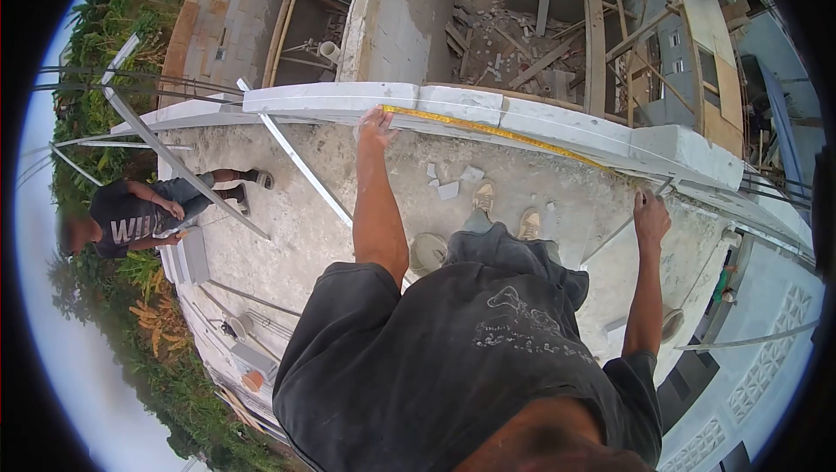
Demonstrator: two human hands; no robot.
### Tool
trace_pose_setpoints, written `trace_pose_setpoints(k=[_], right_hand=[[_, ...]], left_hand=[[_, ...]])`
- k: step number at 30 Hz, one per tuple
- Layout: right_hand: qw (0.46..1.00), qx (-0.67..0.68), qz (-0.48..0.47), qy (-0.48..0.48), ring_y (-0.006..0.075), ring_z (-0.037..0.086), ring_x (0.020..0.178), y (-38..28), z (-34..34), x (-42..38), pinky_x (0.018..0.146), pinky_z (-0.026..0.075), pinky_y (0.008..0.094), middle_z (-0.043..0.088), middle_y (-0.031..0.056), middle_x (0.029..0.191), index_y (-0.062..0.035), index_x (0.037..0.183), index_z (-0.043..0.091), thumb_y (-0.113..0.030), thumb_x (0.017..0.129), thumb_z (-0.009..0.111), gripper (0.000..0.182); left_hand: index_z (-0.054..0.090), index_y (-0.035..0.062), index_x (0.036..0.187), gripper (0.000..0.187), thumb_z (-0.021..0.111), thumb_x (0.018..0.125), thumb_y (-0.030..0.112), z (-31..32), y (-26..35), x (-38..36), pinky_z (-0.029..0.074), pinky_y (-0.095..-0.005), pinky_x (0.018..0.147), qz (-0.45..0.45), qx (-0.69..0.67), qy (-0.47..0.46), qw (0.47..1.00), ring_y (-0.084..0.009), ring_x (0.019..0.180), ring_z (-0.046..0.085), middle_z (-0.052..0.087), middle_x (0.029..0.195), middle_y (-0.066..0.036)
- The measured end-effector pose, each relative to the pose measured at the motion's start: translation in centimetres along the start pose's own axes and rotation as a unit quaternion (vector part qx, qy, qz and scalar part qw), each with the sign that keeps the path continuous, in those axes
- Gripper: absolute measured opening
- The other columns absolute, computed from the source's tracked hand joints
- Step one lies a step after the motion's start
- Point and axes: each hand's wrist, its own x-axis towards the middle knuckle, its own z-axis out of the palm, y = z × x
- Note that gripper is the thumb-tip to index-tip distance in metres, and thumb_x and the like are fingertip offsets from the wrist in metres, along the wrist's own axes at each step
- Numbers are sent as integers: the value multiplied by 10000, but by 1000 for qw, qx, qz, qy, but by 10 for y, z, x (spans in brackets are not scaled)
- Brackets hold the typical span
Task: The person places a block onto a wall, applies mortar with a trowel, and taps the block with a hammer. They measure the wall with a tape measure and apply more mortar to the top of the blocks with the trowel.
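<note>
A yellow tape measure blade (492, 130) runs along the near side of a row of white blocks (466, 104). At its left end, the fingers of my left hand (376, 126) pinch the blade against the block edge. My right hand (651, 218) is closed near the blade's far right end, just below the wall. What it grips is too small to make out, and the blade's last stretch there is hard to see. A thin string (557, 118) lies along the block tops.
Broken block pieces (448, 190) lie by my feet. One bucket (428, 253) stands beside my leg, another (671, 324) at right. A slanted metal bar (305, 167) leans on the wall. Another person (131, 215) sits at left. Beyond the wall, a lower rubble-strewn room (514, 45) drops away.
</note>
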Motion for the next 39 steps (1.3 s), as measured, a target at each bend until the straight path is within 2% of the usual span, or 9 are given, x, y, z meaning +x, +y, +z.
trace_pose_setpoints(k=[5, 15, 19, 21, 24, 30, 32, 35, 39], right_hand=[[1000, -21, -13, 0, 405, 693, 829, 2, 2, 5, 718, 548, 507, 691, 176, 940, -198, 1085, 714, -427, 952, 565, 304], [1000, -1, -8, 16, 374, 692, 847, 0, -5, -2, 722, 545, 486, 691, 156, 947, -213, 1113, 713, -417, 952, 562, 301], [1000, 12, -22, -6, 364, 690, 849, 6, -7, -19, 723, 543, 475, 691, 153, 946, -192, 1080, 726, -397, 947, 580, 285], [998, 38, -45, -25, 361, 687, 850, -2, -2, -29, 727, 539, 470, 691, 155, 943, -173, 1059, 732, -389, 940, 594, 282], [984, 73, -154, -53, 363, 679, 843, -11, 0, -31, 734, 530, 470, 688, 160, 933, -146, 1030, 738, -382, 929, 616, 285], [939, 111, -306, -110, 379, 657, 831, -96, -21, -5, 748, 509, 479, 663, 167, 889, -117, 969, 746, -370, 916, 633, 282], [934, 120, -324, -93, 377, 657, 829, -125, -41, 4, 746, 509, 480, 664, 169, 895, -118, 967, 746, -366, 917, 631, 277], [935, 130, -320, -80, 361, 660, 842, -173, -62, 12, 751, 512, 467, 663, 158, 893, -117, 983, 741, -352, 921, 631, 266], [940, 136, -306, -61, 352, 661, 845, -250, -55, 23, 751, 515, 456, 665, 148, 906, -120, 990, 734, -343, 924, 628, 256]], left_hand=[[578, 138, 1260, 271, 558, 991, 112, 30, 23, 5, 412, -662, 987, -19, 25, -10, 999, -206, 1086, 611, 609, 1210, -41], [609, 134, 1139, 191, 592, 953, 91, 18, 22, 7, 304, -737, 1031, -58, 50, 19, 997, -165, 931, 654, 643, 1093, -10], [615, 165, 1141, 201, 612, 948, 109, -55, -40, 16, 309, -752, 1007, -55, 120, 108, 985, -184, 926, 652, 631, 1031, -7], [637, 163, 1136, 178, 620, 958, 164, -97, -67, -14, 357, -651, 1026, -94, 30, 151, 984, -148, 958, 643, 650, 1018, 12], [624, 177, 1193, 236, 623, 958, 154, -155, -74, -55, 379, -623, 1003, -42, -91, 188, 977, -161, 1045, 602, 637, 1099, 0], [607, 181, 1192, 227, 576, 968, 163, -188, 60, -74, 430, -556, 957, 151, -86, 185, 967, -194, 1091, 578, 615, 1188, -25], [612, 125, 1248, 345, 703, 918, 171, -186, 107, -54, 446, -562, 893, 190, -124, 197, 954, -202, 962, 629, 652, 1069, -28], [605, 124, 1271, 368, 703, 918, 163, -192, 161, -21, 458, -558, 870, 232, -117, 133, 956, -210, 956, 637, 661, 1075, -48], [594, 123, 1259, 343, 689, 931, 144, -190, 219, 26, 467, -544, 858, 213, -83, 167, 959, -242, 1022, 646, 667, 1102, -67]])
